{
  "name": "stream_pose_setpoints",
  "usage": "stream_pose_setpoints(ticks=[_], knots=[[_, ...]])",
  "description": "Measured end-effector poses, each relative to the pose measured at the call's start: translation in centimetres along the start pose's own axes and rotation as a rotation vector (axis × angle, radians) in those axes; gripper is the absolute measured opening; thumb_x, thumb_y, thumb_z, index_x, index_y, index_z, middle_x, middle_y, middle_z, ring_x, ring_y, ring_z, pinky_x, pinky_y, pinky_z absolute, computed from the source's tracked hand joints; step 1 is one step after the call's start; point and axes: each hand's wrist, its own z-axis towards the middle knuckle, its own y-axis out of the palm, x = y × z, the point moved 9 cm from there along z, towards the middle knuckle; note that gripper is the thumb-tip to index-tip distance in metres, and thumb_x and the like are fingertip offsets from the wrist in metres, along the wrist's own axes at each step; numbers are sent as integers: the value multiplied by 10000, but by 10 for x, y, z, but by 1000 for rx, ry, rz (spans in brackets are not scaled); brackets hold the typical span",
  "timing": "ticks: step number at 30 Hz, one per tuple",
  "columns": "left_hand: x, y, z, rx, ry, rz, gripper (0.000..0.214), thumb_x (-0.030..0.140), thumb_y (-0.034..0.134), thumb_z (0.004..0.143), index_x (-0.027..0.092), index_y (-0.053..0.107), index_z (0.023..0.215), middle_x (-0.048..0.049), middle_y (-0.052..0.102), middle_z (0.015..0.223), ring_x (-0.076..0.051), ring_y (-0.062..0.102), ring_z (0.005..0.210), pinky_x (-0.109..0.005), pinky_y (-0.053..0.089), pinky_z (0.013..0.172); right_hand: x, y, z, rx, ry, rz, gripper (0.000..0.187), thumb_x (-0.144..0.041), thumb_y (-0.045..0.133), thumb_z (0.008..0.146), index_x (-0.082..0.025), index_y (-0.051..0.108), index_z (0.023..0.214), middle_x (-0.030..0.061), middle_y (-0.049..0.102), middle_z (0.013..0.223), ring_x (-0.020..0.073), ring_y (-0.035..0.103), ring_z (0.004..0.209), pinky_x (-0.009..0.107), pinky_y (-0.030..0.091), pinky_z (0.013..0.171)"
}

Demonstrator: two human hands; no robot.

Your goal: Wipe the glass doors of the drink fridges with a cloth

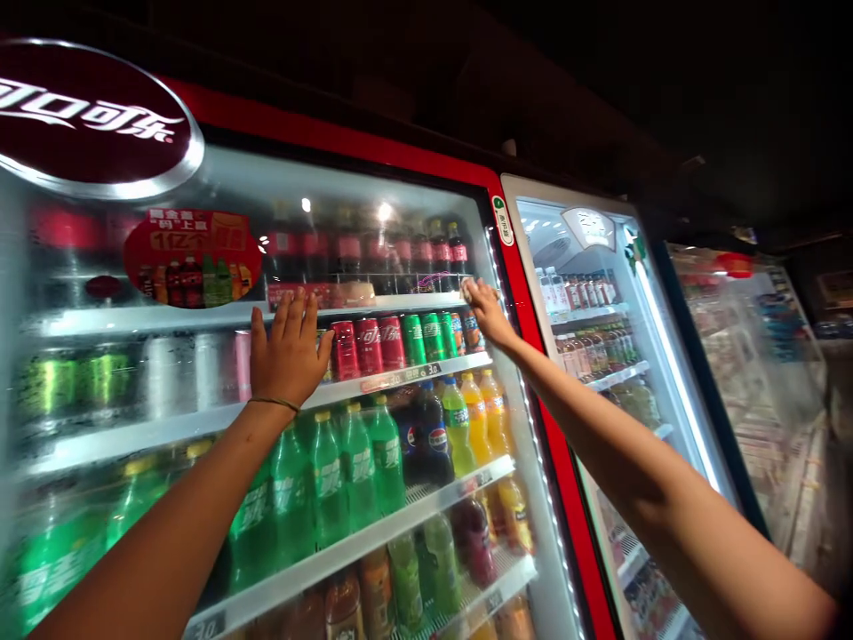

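Coca-Cola cooler door point(526, 338), Pepsi bottles point(428, 436) behind

white-framed drinks cooler point(573, 302) | glass-fronted case beyond it point(746, 382) | dark ceiling point(666, 89)

The ceiling point(600, 80) is very dark and fills the top of the picture. Right of the middle stands a tall fridge point(533, 200) with a white frame and a glass door. Rows of small bottles point(579, 356) sit on its shelves, and a white sign point(587, 228) hangs near its top. A bright light strip point(673, 373) runs down one side. At the far right is another glass case point(753, 373) with a dark edge and cloudy-looking glass. A small red light point(733, 264) glows at its top.
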Motion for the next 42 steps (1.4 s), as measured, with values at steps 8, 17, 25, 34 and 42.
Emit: stream_pose_setpoints(ticks=[8, 17, 25, 34, 42], knots=[[-4, -3, 2, 12, -25, 34, 654, 387, 422, 1011, 151, 351, 1616, -160, 339, 1682, -327, 258, 1586, -565, 1, 1310, 50, -31, -81, 294, 39, -138, 511, -252, 389, 964, -215, 639, 1407, 139, 610, 1429, 322, 523, 1351, 549, 427, 1149], [-5, -5, 2, 25, -44, 86, 646, 400, 416, 1009, 178, 364, 1613, -132, 360, 1678, -293, 257, 1590, -529, 19, 1318, 53, -46, -17, 356, 67, -143, 357, -213, 429, 911, -196, 618, 1214, 161, 601, 1192, 322, 515, 1111, 516, 437, 1012], [-3, -3, 2, 21, -44, 54, 674, 374, 448, 989, 181, 339, 1625, -126, 324, 1695, -304, 237, 1596, -551, -1, 1317, -14, -1, -88, 204, -128, -75, 313, -219, 418, 946, -238, 652, 1153, 123, 633, 1288, 312, 533, 1225, 528, 436, 1095], [12, 6, -1, -82, 95, -36, 564, 329, 459, 975, 235, 518, 1527, -83, 455, 1630, -285, 355, 1550, -528, 140, 1322, 11, -16, -82, 154, -13, -108, 620, -198, 383, 974, -272, 434, 1588, 69, 428, 1647, 304, 326, 1560, 621, 302, 1270], [141, 72, 11, -100, 106, -64, 503, 314, 437, 1020, 254, 537, 1509, -114, 434, 1639, -291, 319, 1568, -605, 95, 1316, -4, 6, -54, -71, -167, -79, 678, -169, 381, 965, -347, 374, 1619, -42, 220, 1738, 263, 133, 1628, 591, 214, 1315]])
